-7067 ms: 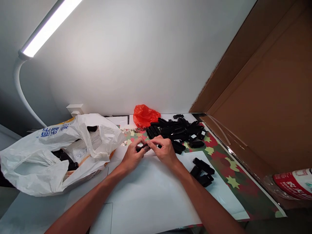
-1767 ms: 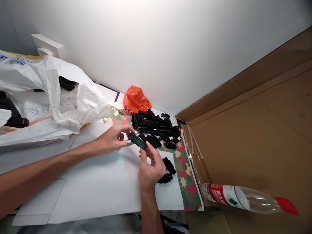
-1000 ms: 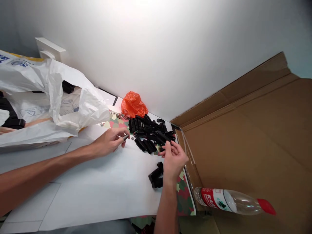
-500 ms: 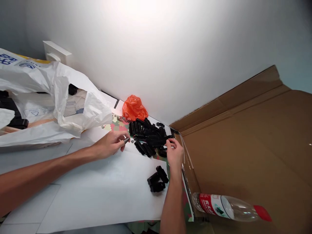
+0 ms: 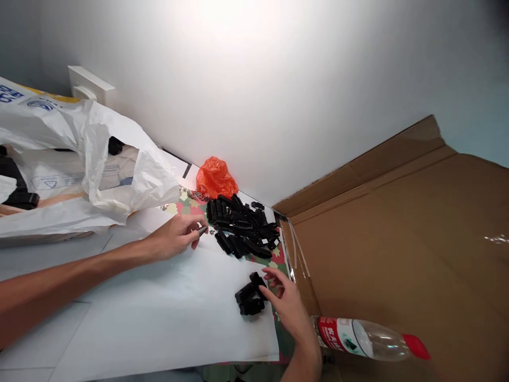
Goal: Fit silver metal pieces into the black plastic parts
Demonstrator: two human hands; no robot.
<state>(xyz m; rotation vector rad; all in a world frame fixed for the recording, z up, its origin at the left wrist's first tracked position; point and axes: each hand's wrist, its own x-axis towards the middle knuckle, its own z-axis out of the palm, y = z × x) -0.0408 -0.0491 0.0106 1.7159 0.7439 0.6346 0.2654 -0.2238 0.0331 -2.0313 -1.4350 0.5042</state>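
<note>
Seen from the room, largest features first: a pale wall [image 5: 286, 106] backs the work, and a cardboard panel [image 5: 397, 233] closes it off to the right. A white paper sheet [image 5: 170, 302] covers most of the surface, with a camouflage-patterned cloth [image 5: 280, 260] showing at its far and right edges. A white plastic bag [image 5: 155, 183], gaping, occupies the left and contains further black items. The red-capped bottle [image 5: 366, 338] appears beyond the right wrist; whether it stands or leans cannot be told. The pile of black pieces [image 5: 238, 225] lies jumbled on the cloth, just in front of a crumpled orange bag [image 5: 216, 179]. The right hand [image 5: 288, 302] has its grip parted, thumb and fingertips at the small black group [image 5: 251, 306] near the sheet's right edge; contact cannot be made out. The left hand [image 5: 178, 233] is curled, apparently pinching a slim grey item [image 5: 202, 230] too small to identify, near the pile's left end. The step in hand is judged to be handling single pieces at the small group. Taking one up would call for closing the right thumb and fingers about its sides without disturbing its neighbours.
</note>
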